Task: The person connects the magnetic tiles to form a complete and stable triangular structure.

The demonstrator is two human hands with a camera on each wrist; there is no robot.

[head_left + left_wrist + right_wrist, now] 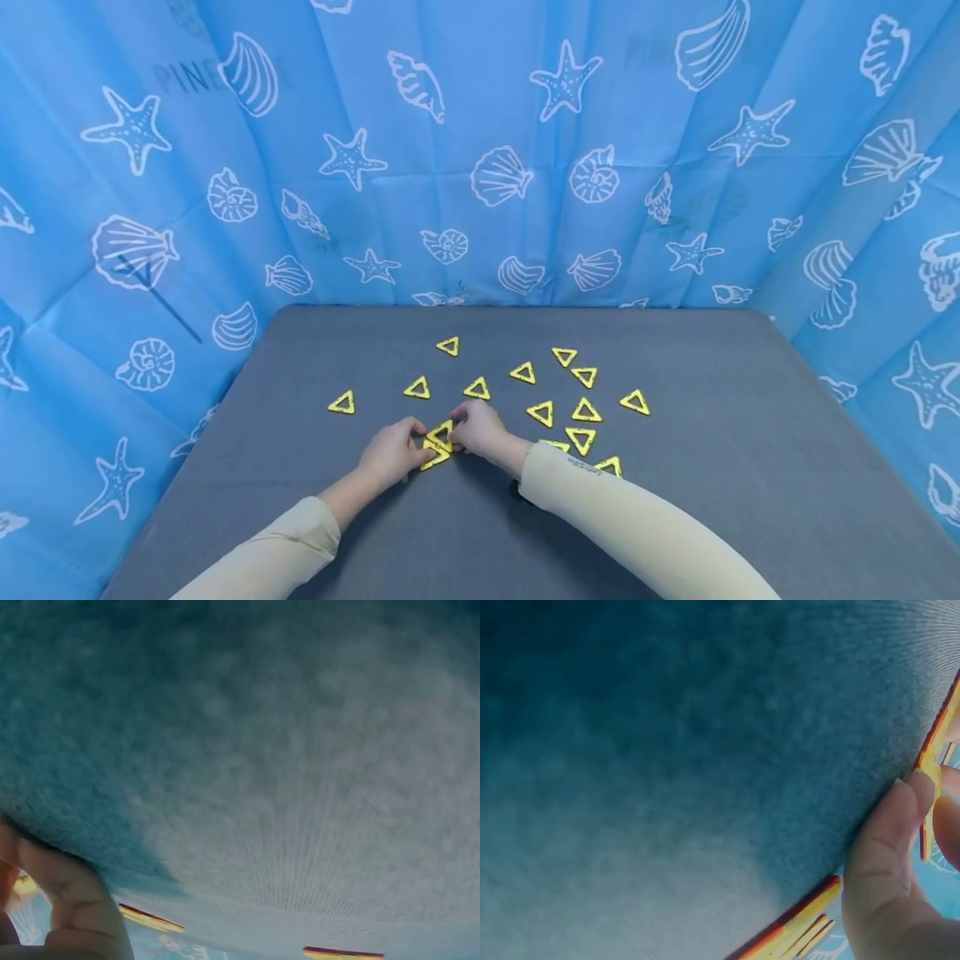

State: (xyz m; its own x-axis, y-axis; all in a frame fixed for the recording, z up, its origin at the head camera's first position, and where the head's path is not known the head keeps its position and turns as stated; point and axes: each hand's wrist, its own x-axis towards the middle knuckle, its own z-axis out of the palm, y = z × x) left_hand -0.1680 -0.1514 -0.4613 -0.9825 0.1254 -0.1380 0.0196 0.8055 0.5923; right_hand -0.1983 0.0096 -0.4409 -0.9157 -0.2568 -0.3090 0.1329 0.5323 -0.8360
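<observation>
The left hand point(392, 452) pinches, as it seems, the lower yellow triangular tile point(437, 461) with bent fingers; the right hand point(482, 429) pinches the upper yellow triangular tile point(441, 428) at its right side. Both tiles lie between the hands; whether they touch or overlap, I cannot tell. I judge that the present step is to bring the two edges together; the next move calls for a steady, gentle alignment. Just beyond the right hand lies one loose tile point(477, 396); more tiles point(581, 431) are spread to its right, on the grey table point(337, 350).
</observation>
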